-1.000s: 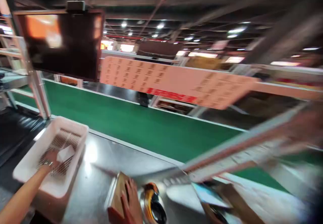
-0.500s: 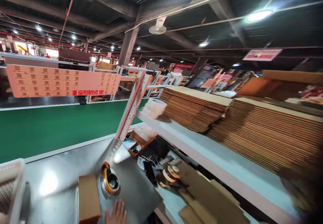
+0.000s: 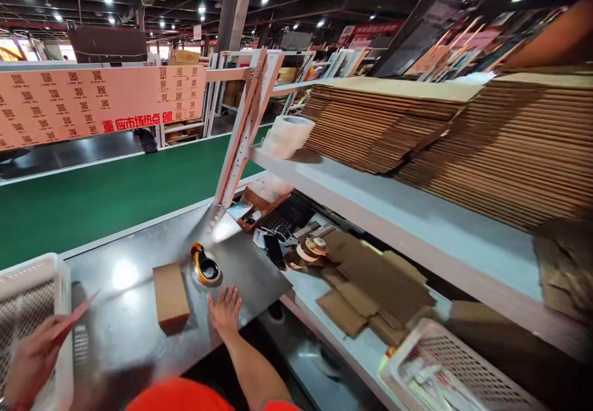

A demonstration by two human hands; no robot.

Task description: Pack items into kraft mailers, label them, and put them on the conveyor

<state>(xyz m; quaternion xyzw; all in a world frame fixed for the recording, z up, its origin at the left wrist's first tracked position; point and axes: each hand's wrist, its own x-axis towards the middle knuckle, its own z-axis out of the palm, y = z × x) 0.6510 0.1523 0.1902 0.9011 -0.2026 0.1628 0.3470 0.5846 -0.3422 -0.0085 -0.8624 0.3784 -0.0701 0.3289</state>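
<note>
Left hand (image 3: pixel 36 354), at frame's lower left, pinches a thin flat pink paper-like slip (image 3: pixel 76 314), best gripped lightly; right hand (image 3: pixel 225 309) spreads empty on the silvery metal tabletop (image 3: pixel 260 282).

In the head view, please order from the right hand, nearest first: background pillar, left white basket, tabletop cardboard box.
1. Cardboard box: left of the right hand.
2. White basket: at far left.
3. Pillar: beyond the green belt.

1 head camera looks forward and down at hands (image 3: pixel 225 309).
</note>
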